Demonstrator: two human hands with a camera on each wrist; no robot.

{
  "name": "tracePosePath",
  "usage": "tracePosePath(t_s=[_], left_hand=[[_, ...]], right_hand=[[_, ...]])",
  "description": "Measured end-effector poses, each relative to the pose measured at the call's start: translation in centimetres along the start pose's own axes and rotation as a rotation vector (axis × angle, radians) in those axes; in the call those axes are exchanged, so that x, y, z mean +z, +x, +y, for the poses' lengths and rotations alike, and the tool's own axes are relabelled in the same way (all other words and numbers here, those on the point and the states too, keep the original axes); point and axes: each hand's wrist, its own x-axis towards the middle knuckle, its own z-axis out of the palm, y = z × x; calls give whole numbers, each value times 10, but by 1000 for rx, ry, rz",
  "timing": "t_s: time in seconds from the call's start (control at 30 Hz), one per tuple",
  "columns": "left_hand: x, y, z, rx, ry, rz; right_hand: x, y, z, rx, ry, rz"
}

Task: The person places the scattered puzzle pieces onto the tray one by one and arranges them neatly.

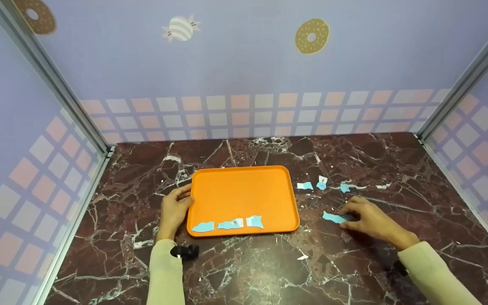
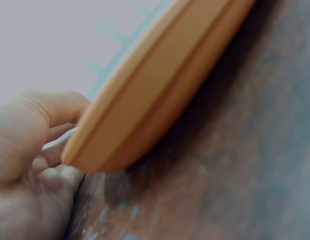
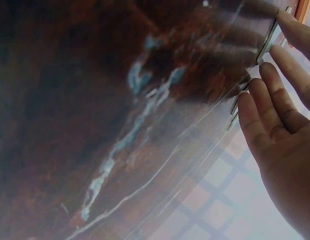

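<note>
The right hand [image 1: 367, 218] hides one end of the wavy-edged blue piece [image 1: 333, 217] towards the desk's right side. Printing on the three blue-and-white pieces [image 1: 227, 224] along the orange tray's [image 1: 242, 190] near edge is too small to tell. In the left wrist view, the top edge cuts off the tray and the marbled desk [image 2: 235, 160] blurs.

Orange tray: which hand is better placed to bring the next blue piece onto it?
Likely the right hand: its fingers are at a blue piece to the right of the orange tray. The left hand holds the tray's left edge, farther from that piece.
</note>
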Motion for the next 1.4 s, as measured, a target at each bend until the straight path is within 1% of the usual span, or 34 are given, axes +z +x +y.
tracePosePath(t_s=[0.3,0.57,0.83,1.0,1.13,1.27,1.4], left_hand=[[1,-1,1,4,-6,15],[0,0,0,2,11,-6],[1,0,-1,18,7,5],[1,0,0,19,2,8],[1,1,0,17,-2,10],[0,1,0,14,1,6],[0,0,1,-1,1,2]], right_hand=[[-1,3,2,-17,6,0],[0,3,2,-45,23,27],[2,5,1,-13,56,21],[0,5,-1,5,52,14],[1,7,-2,-10,53,14],[4,8,-3,-36,61,31],[6,11,-7,-56,63,43]])
